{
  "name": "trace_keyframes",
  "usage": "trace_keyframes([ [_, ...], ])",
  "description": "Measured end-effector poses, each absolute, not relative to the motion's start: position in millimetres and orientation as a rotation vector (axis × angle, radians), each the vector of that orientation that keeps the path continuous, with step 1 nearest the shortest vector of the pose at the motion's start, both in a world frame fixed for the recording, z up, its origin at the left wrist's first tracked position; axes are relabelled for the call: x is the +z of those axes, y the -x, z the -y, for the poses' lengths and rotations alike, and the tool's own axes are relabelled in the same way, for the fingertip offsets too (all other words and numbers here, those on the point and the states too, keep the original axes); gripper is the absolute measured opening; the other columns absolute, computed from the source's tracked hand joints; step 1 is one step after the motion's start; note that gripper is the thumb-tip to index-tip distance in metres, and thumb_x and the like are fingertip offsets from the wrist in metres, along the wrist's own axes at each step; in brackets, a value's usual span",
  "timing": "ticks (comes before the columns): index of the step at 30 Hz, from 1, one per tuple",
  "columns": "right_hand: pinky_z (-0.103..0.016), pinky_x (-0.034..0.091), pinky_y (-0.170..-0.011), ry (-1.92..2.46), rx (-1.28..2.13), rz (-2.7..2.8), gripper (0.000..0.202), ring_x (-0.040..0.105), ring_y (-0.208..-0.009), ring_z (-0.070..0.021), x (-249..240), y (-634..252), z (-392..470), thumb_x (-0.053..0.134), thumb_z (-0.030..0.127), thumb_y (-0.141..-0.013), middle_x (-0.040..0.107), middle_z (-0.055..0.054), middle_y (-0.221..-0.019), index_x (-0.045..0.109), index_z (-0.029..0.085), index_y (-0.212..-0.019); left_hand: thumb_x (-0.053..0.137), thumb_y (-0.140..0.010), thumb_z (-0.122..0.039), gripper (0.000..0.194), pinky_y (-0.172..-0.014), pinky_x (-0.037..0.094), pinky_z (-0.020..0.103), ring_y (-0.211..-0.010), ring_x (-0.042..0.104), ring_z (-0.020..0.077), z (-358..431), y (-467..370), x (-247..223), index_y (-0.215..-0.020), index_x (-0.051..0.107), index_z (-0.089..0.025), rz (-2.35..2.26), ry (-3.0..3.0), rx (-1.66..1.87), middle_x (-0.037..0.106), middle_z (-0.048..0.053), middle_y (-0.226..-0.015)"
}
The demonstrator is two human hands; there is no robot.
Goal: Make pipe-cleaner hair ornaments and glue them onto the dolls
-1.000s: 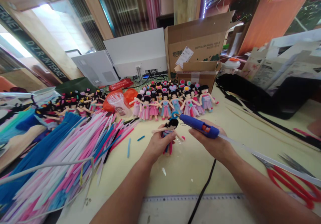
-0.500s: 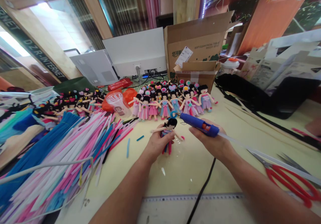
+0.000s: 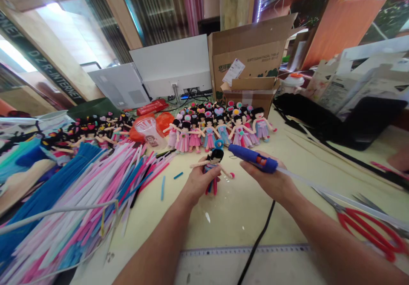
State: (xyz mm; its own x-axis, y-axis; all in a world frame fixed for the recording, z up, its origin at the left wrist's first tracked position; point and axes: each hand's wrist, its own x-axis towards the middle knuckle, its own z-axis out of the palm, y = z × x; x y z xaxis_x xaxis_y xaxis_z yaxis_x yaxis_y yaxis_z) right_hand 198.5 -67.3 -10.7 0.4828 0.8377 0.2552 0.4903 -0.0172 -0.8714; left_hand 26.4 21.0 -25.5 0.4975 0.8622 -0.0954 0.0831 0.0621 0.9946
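Note:
My left hand is closed around a small pipe-cleaner doll with black hair, pale arms and a pink-and-blue skirt. A blue ring shows at the top of the doll's head. In my right hand I grip a blue glue gun, its nozzle pointing left toward the doll's head. A pale glue stick sticks out of the gun's back end, and a black cord runs down from it. Whether the nozzle touches the ring I cannot tell.
Finished dolls stand in rows behind my hands. Bundled pipe cleaners cover the left side. Red-handled scissors lie at the right, a ruler along the front. Farther back are a plastic cup and a cardboard box.
The doll's head and blue ring have shifted slightly left and up. The glue gun has moved a little left, and its tip shows less clearly against the dolls behind.

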Motion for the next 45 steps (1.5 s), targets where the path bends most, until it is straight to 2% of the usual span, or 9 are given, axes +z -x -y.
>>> trace_keyframes([
  [10,-0.025,0.039,-0.053,1.673,0.427,1.134,0.029,0.052,-0.057,-0.0142,-11.3,-197.7,66.8,0.065,0.047,-0.07,0.06,0.002,-0.062,0.068,0.02,-0.08,0.071,-0.066,-0.044,0.039,-0.06,0.049,0.026,-0.062,0.061,0.0137,-20.5,-25.3,-22.5,-0.089,0.056,-0.016,-0.92,-1.407,0.72,0.062,0.001,-0.076],
  [21,-0.024,0.037,-0.051,1.671,0.453,1.161,0.028,0.048,-0.054,-0.0125,-15.6,-197.7,65.5,0.065,0.048,-0.07,0.055,0.003,-0.058,0.065,0.02,-0.075,0.071,-0.067,-0.044,0.044,-0.059,0.049,0.026,-0.063,0.061,0.0141,-21.0,-25.2,-22.3,-0.098,0.057,-0.017,-0.913,-1.437,0.722,0.062,0.003,-0.08],
  [28,-0.024,0.037,-0.05,1.664,0.469,1.175,0.027,0.047,-0.054,-0.0117,-12.9,-196.0,66.4,0.064,0.047,-0.071,0.054,0.003,-0.058,0.064,0.02,-0.069,0.071,-0.068,-0.045,0.046,-0.058,0.049,0.026,-0.061,0.06,0.0139,-22.6,-25.0,-26.0,-0.102,0.057,-0.016,-0.916,-1.458,0.709,0.062,0.002,-0.076],
  [34,-0.024,0.034,-0.048,1.662,0.503,1.151,0.028,0.045,-0.052,-0.0117,-7.9,-194.1,69.0,0.063,0.047,-0.07,0.051,0.004,-0.054,0.059,0.02,-0.063,0.07,-0.069,-0.043,0.042,-0.059,0.049,0.026,-0.062,0.06,0.0132,-22.5,-25.4,-27.2,-0.1,0.058,-0.016,-0.916,-1.48,0.69,0.063,0.002,-0.079],
  [39,-0.025,0.035,-0.05,1.645,0.51,1.146,0.028,0.046,-0.053,-0.0122,-7.3,-194.5,69.2,0.064,0.047,-0.07,0.052,0.003,-0.056,0.06,0.02,-0.066,0.07,-0.07,-0.042,0.042,-0.061,0.049,0.025,-0.064,0.06,0.0125,-22.9,-25.4,-28.5,-0.101,0.058,-0.017,-0.911,-1.481,0.679,0.063,0.002,-0.082],
  [45,-0.024,0.035,-0.05,1.628,0.518,1.156,0.027,0.044,-0.052,-0.0113,-8.6,-194.7,68.2,0.064,0.046,-0.071,0.051,0.004,-0.055,0.059,0.02,-0.063,0.069,-0.07,-0.04,0.039,-0.061,0.048,0.025,-0.063,0.06,0.0131,-22.9,-25.2,-27.1,-0.098,0.058,-0.016,-0.922,-1.503,0.682,0.063,0.002,-0.079],
])
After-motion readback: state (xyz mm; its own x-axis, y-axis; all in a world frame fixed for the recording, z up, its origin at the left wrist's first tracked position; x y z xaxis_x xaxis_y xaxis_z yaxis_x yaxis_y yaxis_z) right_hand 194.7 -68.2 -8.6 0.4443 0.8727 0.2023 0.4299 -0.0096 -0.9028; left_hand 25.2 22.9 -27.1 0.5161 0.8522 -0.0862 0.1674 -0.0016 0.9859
